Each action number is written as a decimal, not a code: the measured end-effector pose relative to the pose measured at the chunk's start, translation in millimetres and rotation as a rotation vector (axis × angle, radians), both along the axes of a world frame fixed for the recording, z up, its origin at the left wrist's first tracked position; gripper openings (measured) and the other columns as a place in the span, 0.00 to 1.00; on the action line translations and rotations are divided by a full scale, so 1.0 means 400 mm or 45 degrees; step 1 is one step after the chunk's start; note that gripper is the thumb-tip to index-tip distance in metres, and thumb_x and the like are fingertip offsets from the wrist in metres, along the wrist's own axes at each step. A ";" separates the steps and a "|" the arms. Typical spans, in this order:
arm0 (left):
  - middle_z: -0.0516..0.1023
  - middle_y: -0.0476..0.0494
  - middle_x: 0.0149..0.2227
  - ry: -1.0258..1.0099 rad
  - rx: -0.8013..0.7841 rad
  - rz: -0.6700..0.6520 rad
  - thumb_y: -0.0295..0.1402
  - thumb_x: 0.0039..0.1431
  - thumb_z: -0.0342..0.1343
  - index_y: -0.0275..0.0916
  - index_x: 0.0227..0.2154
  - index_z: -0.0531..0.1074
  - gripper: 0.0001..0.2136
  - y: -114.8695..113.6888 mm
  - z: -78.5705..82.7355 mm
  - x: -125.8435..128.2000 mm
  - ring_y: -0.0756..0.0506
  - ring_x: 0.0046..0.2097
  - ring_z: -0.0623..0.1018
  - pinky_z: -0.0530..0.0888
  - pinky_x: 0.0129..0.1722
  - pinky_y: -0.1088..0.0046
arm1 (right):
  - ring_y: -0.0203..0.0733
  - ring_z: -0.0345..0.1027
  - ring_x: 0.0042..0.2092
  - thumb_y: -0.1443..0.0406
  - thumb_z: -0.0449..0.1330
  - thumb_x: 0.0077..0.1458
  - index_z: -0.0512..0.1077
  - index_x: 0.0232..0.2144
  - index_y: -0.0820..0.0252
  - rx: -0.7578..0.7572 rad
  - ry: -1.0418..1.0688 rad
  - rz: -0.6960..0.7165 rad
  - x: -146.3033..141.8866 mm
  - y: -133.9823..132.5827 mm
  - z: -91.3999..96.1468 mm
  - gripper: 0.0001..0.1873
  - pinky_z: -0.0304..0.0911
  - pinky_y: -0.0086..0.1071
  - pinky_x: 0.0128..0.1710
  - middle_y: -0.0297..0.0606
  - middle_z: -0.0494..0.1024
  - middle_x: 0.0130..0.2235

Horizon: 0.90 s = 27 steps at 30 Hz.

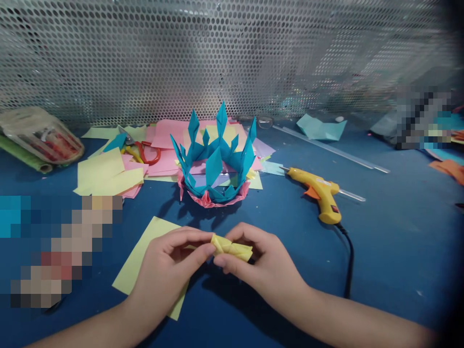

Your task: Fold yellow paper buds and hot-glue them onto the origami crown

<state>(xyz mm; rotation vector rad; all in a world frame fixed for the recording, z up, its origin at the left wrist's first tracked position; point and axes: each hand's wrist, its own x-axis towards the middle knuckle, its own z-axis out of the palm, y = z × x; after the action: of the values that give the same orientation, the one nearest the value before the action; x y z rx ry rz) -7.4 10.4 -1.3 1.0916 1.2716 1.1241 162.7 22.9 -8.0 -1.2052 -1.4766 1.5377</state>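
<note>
A small piece of folded yellow paper (234, 249) is held above the blue table between both hands. My left hand (176, 256) pinches its left end with thumb and fingers. From the other side, my right hand (255, 253) grips it along its lower and right part, the thumb in front. Under my left hand lies a flat pale yellow sheet (139, 256), partly covered by it. Just beyond the hands stands a blue folded-paper crown (213, 166) with pointed tips and a pink paper base (206, 199).
On the right lies a yellow glue gun (319, 193) with a clear stick in its back and a black cord. Red-handled scissors (149, 153), pink sheets (166, 140) and yellow paper (105, 171) lie behind. A plastic jar (43, 135) rests at left. Metal mesh (217, 58) stands behind.
</note>
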 end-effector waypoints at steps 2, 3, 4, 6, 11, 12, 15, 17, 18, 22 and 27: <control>0.84 0.55 0.29 -0.001 0.005 0.010 0.25 0.46 0.65 0.48 0.25 0.82 0.08 0.000 -0.001 0.001 0.52 0.31 0.82 0.76 0.31 0.88 | 0.32 0.63 0.23 0.60 0.66 0.47 0.68 0.24 0.59 0.039 -0.051 -0.011 0.001 -0.001 0.000 0.11 0.60 0.24 0.24 0.31 0.71 0.22; 0.84 0.55 0.29 -0.005 0.004 0.008 0.25 0.46 0.65 0.48 0.25 0.82 0.08 -0.001 -0.003 0.003 0.52 0.30 0.82 0.77 0.31 0.87 | 0.33 0.64 0.24 0.60 0.65 0.48 0.67 0.24 0.58 0.072 -0.091 -0.019 0.002 -0.002 -0.002 0.11 0.60 0.24 0.24 0.31 0.71 0.22; 0.84 0.55 0.28 -0.011 -0.001 0.004 0.25 0.45 0.65 0.48 0.26 0.82 0.08 -0.002 -0.004 0.005 0.51 0.30 0.83 0.77 0.31 0.86 | 0.34 0.64 0.24 0.60 0.64 0.49 0.67 0.23 0.58 0.111 -0.127 -0.029 0.002 -0.004 -0.005 0.11 0.60 0.25 0.24 0.31 0.72 0.22; 0.84 0.54 0.28 -0.021 -0.009 0.000 0.25 0.45 0.66 0.47 0.27 0.82 0.08 -0.005 -0.007 0.010 0.51 0.30 0.83 0.78 0.31 0.85 | 0.34 0.65 0.24 0.63 0.62 0.50 0.66 0.22 0.58 0.232 -0.186 -0.046 0.002 -0.007 -0.010 0.10 0.60 0.24 0.24 0.32 0.72 0.22; 0.84 0.54 0.27 0.067 0.046 0.025 0.26 0.44 0.67 0.46 0.24 0.82 0.06 -0.010 -0.005 0.018 0.51 0.29 0.82 0.78 0.31 0.86 | 0.31 0.67 0.23 0.70 0.60 0.49 0.68 0.21 0.59 0.639 -0.276 -0.022 0.000 -0.010 -0.019 0.07 0.61 0.20 0.24 0.32 0.75 0.23; 0.84 0.54 0.28 0.085 0.062 0.037 0.26 0.45 0.66 0.47 0.24 0.82 0.07 -0.011 -0.003 0.018 0.51 0.30 0.82 0.77 0.32 0.86 | 0.30 0.67 0.23 0.71 0.60 0.49 0.68 0.21 0.59 0.667 -0.279 -0.031 0.000 -0.009 -0.019 0.07 0.61 0.19 0.24 0.31 0.74 0.22; 0.84 0.54 0.29 0.119 0.091 0.067 0.25 0.45 0.65 0.49 0.24 0.83 0.08 -0.013 0.001 0.017 0.52 0.32 0.83 0.77 0.34 0.88 | 0.30 0.67 0.22 0.67 0.64 0.51 0.70 0.22 0.59 0.667 -0.272 -0.067 0.000 -0.008 -0.018 0.08 0.61 0.19 0.23 0.30 0.75 0.22; 0.85 0.54 0.29 0.158 0.115 0.076 0.26 0.46 0.65 0.49 0.24 0.83 0.08 -0.014 0.004 0.017 0.51 0.32 0.83 0.77 0.33 0.88 | 0.30 0.68 0.23 0.64 0.66 0.50 0.71 0.24 0.59 0.646 -0.267 -0.062 0.001 -0.008 -0.017 0.08 0.61 0.19 0.24 0.30 0.76 0.23; 0.85 0.54 0.29 0.182 0.127 0.075 0.26 0.46 0.64 0.49 0.25 0.83 0.08 -0.014 0.006 0.017 0.51 0.32 0.83 0.77 0.33 0.88 | 0.31 0.68 0.24 0.63 0.67 0.50 0.71 0.24 0.59 0.635 -0.264 -0.053 0.001 -0.009 -0.017 0.09 0.62 0.19 0.24 0.31 0.76 0.24; 0.85 0.53 0.28 0.233 0.145 0.057 0.26 0.49 0.62 0.48 0.28 0.84 0.09 -0.016 0.013 0.020 0.50 0.31 0.83 0.78 0.32 0.86 | 0.31 0.67 0.24 0.62 0.65 0.52 0.72 0.25 0.59 0.603 -0.252 -0.014 0.002 -0.011 -0.014 0.08 0.61 0.20 0.24 0.31 0.75 0.24; 0.85 0.52 0.29 0.247 0.102 0.059 0.27 0.49 0.63 0.47 0.25 0.83 0.07 -0.014 0.014 0.019 0.48 0.32 0.83 0.79 0.33 0.83 | 0.30 0.64 0.22 0.66 0.63 0.52 0.70 0.24 0.58 0.566 -0.275 -0.042 -0.004 -0.011 -0.006 0.06 0.60 0.20 0.22 0.30 0.74 0.23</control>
<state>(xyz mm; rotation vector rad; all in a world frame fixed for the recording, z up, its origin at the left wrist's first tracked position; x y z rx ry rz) 0.3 4.7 4.2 1.2609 1.4190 1.1334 161.2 18.4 -10.4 -1.1407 -1.8094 1.0032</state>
